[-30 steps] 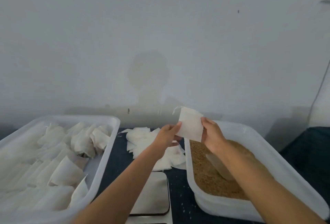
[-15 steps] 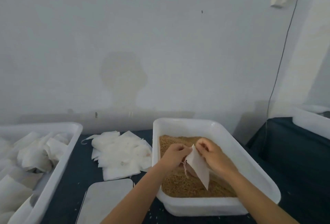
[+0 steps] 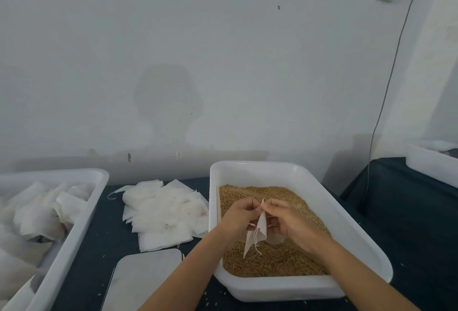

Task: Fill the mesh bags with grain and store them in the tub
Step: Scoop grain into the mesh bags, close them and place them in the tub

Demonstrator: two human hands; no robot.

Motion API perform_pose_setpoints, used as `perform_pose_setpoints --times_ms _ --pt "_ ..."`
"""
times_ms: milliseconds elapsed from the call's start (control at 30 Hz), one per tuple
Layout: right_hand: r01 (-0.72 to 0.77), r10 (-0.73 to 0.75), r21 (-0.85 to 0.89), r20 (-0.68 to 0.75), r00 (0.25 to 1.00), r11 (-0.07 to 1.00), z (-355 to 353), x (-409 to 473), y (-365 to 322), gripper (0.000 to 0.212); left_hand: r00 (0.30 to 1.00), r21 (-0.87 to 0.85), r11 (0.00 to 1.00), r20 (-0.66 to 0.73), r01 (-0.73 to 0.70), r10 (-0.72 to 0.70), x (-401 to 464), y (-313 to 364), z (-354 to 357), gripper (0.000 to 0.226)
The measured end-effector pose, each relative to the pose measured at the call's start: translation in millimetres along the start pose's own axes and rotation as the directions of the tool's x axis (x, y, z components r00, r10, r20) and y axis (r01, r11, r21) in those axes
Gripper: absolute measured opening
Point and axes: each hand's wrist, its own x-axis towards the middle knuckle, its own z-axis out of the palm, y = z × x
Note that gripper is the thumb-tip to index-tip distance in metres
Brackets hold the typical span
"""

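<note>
At nine o'clock the storage tub (image 3: 74, 231) holds plump filled bags. Flat empties (image 3: 163, 214) are stacked mid-tabletop (image 3: 109, 231), probably kept near for reach. Over the tray (image 3: 347, 231) of gritty grain (image 3: 292, 196), left hand (image 3: 239, 216) and right hand (image 3: 288, 221) each pinch the limp mesh bag (image 3: 257, 234) in a grip, likely parting its mouth.

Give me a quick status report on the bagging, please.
Left hand and right hand both pinching one mesh bag over the grain tub. Bag looks unfilled. Nothing in the way.
</note>
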Motion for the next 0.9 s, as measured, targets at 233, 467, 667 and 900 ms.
perform_pose_setpoints --times_ms 233,467,667,900 --pt "-0.055 0.053 -0.029 -0.060 0.997 0.998 0.3 -1.7 -0.3 0.017 0.997 0.246 0.967 -0.025 -0.068 0.077 4.7 -9.1 1.5 0.023" --pt "-0.016 -0.105 -0.437 -0.251 0.962 0.900 -2.5 -2.2 2.8 0.017 0.968 0.409 0.904 -0.152 -0.124 0.201 7.1 -16.5 2.2 0.029" --pt "0.058 -0.250 -0.602 -0.240 0.938 0.797 -5.5 -2.1 5.7 0.023 0.940 0.782 0.611 -0.103 -0.126 0.326 7.9 -24.1 6.0 0.021" --pt "0.010 -0.182 -0.442 -0.349 0.920 0.897 -7.0 -4.8 3.0 0.018 0.920 0.895 0.429 -0.062 -0.119 0.386 3.1 -19.8 8.9 0.030"
